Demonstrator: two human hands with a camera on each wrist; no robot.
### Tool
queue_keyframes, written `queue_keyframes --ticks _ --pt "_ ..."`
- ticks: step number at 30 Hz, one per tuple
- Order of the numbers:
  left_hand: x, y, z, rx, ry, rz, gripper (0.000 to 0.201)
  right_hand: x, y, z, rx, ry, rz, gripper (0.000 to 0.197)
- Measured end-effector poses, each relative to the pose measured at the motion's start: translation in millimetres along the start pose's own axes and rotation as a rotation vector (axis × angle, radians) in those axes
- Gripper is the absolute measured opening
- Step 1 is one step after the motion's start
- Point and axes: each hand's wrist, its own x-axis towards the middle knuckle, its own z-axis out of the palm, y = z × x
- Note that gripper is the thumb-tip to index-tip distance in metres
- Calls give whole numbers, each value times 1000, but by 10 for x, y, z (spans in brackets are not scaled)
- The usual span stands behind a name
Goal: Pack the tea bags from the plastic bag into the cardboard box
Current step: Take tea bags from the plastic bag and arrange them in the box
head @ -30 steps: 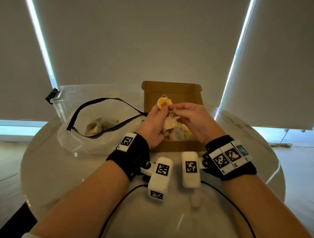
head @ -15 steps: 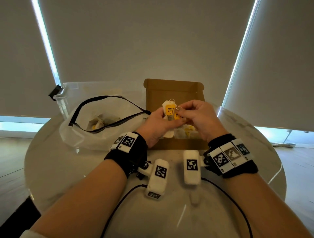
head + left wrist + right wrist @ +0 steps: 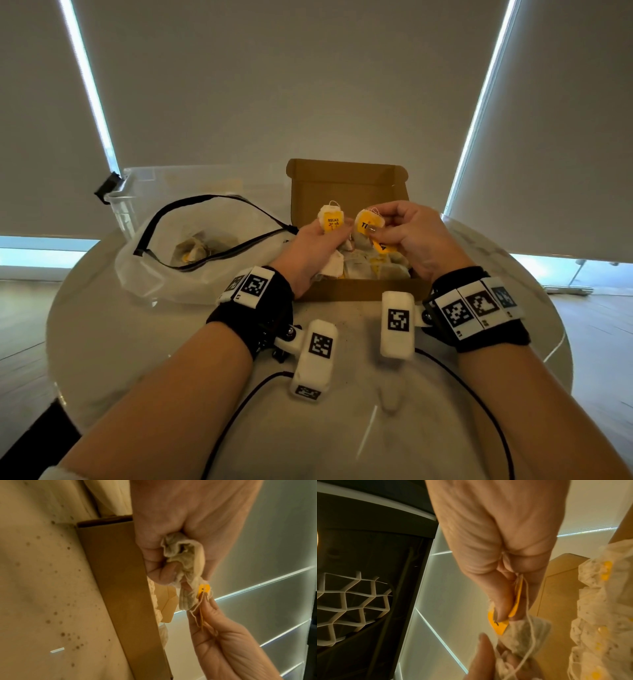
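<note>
The fingers (image 3: pixel 334 230) of the left hand (image 3: pixel 313 251) and right hand (image 3: pixel 409 236) are pinched on tangled tea bags (image 3: pixel 330 219), held above the cardboard box (image 3: pixel 346 185), seemingly so strings can be separated before packing.

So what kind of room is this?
Probably a room in a home or office, not a factory: a round table stands by tall windows covered with roller blinds, and the floor looks wooden.
</note>
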Motion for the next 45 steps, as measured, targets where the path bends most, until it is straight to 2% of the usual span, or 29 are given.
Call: queue_keyframes --ticks 3,7,10,12,14,16,19,22,24,28,31,32,34,36,42,45 --pt "-20 -8 11 124 -31 21 11 2 2 24 1 -10 -6 24" --pt "-13 -18 -5 143 11 10 11 41 11 -39 14 30 32 18" --pt "-3 -14 -15 133 20 -15 11 76 27 -159 -26 130 39 9" --pt "-12 7 -22 132 12 -35 11 106 54 -275 -95 238 18 13" --pt "-36 53 -44 118 -28 -59 13 128 83 -394 -89 306 0 15" --pt "-80 133 -85 11 -132 -73 18 132 106 -500 4 309 13 16" --pt "-154 269 -155 -277 -330 -87 23 116 134 -597 63 241 3 20" --pt "-186 345 -204 -409 -411 -76 22 118 170 -603 -88 155 -1 24" --pt "-174 340 -212 -294 -383 -96 23 148 198 -592 -301 103 11 24" --pt "-115 223 -169 106 -244 -172 16 296 206 -637 -755 -49 55 21" --pt "-91 155 -141 219 -188 -184 16 416 176 -658 -1023 -215 44 11" --pt "-86 141 -132 253 -177 -178 19 442 173 -645 -1054 -270 45 6" --pt "-71 117 -109 370 -162 -156 24 488 185 -594 -1114 -364 74 20" --pt "-59 90 -97 488 -144 -138 27 533 220 -538 -1192 -429 92 25" --pt "-22 90 -134 512 -92 -169 29 633 314 -480 -1220 -348 -27 37" --pt "-22 108 -166 516 -74 -177 27 660 315 -438 -1251 -395 -39 34"
